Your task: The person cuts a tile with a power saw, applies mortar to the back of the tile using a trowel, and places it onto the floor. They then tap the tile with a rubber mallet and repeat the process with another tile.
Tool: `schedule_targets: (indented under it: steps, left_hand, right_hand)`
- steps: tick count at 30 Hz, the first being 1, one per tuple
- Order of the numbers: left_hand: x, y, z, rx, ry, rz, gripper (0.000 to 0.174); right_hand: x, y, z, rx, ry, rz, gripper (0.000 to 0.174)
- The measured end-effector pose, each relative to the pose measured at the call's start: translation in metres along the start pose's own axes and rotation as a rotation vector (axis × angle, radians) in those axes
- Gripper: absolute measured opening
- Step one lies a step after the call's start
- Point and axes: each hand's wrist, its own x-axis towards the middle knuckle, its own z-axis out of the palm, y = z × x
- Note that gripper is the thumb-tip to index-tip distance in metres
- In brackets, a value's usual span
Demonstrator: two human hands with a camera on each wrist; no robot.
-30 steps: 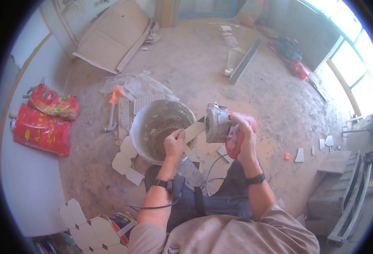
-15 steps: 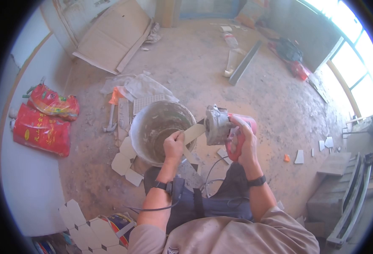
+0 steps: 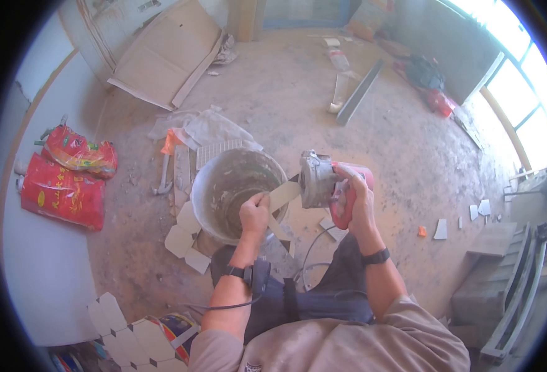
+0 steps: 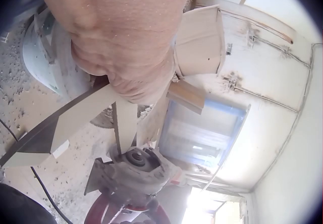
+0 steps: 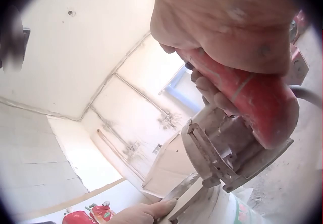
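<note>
My left hand (image 3: 255,212) pinches a pale tile strip (image 3: 283,196) between thumb and fingers, over the near right rim of a dirty bucket (image 3: 202,201). The strip's far end meets the front of a red hand-held tile cutter (image 3: 315,181), where its metal base and guard are coated in grey dust. Around the cutter's red handle (image 5: 242,90) curls my right hand (image 3: 363,209). A second pale strip (image 4: 83,114) with a dark corner slants away from under the left hand. In the right wrist view, the left thumb lies along the tile's edge.
Cut tiles (image 3: 180,239) lie left of the bucket, beside a hammer (image 3: 163,177). A power cord (image 3: 307,251) loops between the knees. Red bags (image 3: 62,192) lean on the left wall. A metal rail cutter (image 3: 521,285) stands at right, near tile scraps (image 3: 441,229).
The lower strip's dark-cornered end has dropped slightly. Both hands, the upper strip and the cutter stay in nearly the same place.
</note>
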Motion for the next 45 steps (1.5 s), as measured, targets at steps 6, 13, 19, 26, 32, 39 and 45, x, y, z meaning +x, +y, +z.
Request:
schedule_targets:
  steps: [6, 13, 19, 26, 32, 39, 45]
  left_hand:
    - [0.006, -0.007, -0.005, 0.086, -0.046, 0.011, 0.029]
    - [0.001, 0.008, -0.007, -0.183, -0.105, -0.189, 0.025]
    - [-0.001, 0.011, -0.018, -0.443, -0.051, -0.235, 0.028]
    - [0.021, 0.015, 0.022, -0.423, 0.106, -0.094, 0.032]
    - [0.049, 0.002, 0.041, -0.177, 0.337, -0.047, 0.038]
    - [0.043, 0.005, 0.05, 0.038, 0.351, 0.064, 0.038]
    - [0.038, 0.01, 0.049, 0.107, 0.357, 0.085, 0.04]
  right_hand:
    - [-0.018, -0.005, -0.005, 0.089, 0.042, 0.045, 0.036]
    - [-0.046, -0.006, -0.031, 0.137, 0.045, 0.045, 0.039]
    - [-0.077, -0.017, -0.029, 0.087, 0.108, 0.027, 0.04]
    - [-0.098, -0.02, -0.034, -0.068, 0.023, 0.003, 0.04]
    - [-0.102, -0.012, -0.024, -0.117, -0.006, -0.013, 0.039]
    - [-0.1, -0.009, -0.02, -0.024, -0.013, 0.046, 0.04]
    - [-0.098, -0.003, -0.011, 0.099, 0.029, 0.093, 0.039]
